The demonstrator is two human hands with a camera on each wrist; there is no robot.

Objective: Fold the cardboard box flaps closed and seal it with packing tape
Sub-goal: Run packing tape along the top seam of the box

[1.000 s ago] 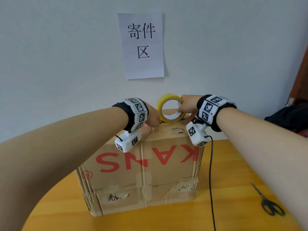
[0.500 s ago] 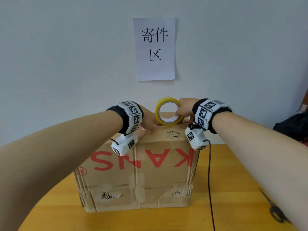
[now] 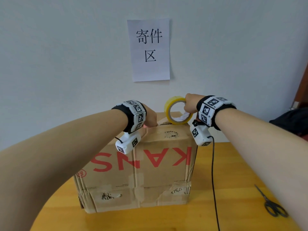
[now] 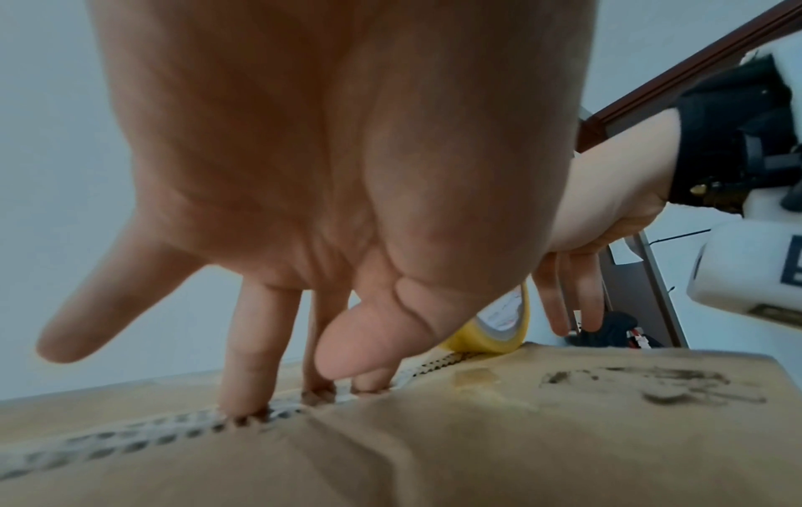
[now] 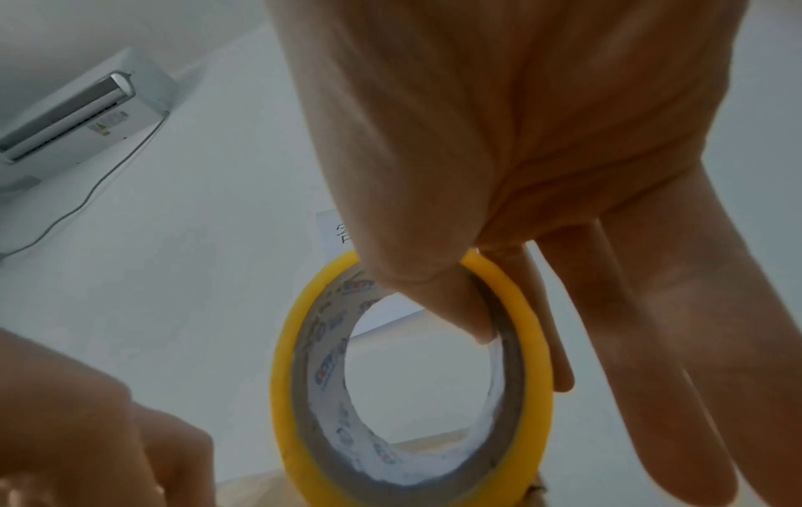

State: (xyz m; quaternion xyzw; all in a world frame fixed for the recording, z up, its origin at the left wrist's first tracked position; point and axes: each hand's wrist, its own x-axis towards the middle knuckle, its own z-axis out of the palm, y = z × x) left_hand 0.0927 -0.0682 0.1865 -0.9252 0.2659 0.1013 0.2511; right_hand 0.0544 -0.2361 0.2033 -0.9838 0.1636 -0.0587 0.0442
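On top of the box [image 3: 138, 165], the right hand [image 3: 190, 104] pinches the upright tape roll [image 3: 173, 121] — the left hand [image 3: 150, 117], fingers straight, presses the seam beside it.

We see our right grip [image 5: 499, 171] pinching the yellow tape roll [image 5: 299, 428] at its top rim, thumb inside the core, remaining fingers straight.

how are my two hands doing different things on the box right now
The left hand presses straight fingertips on the cardboard box top seam; the right hand pinches the yellow tape roll. The left holds nothing; the right keeps the roll upright on edge. Both are over the box top.
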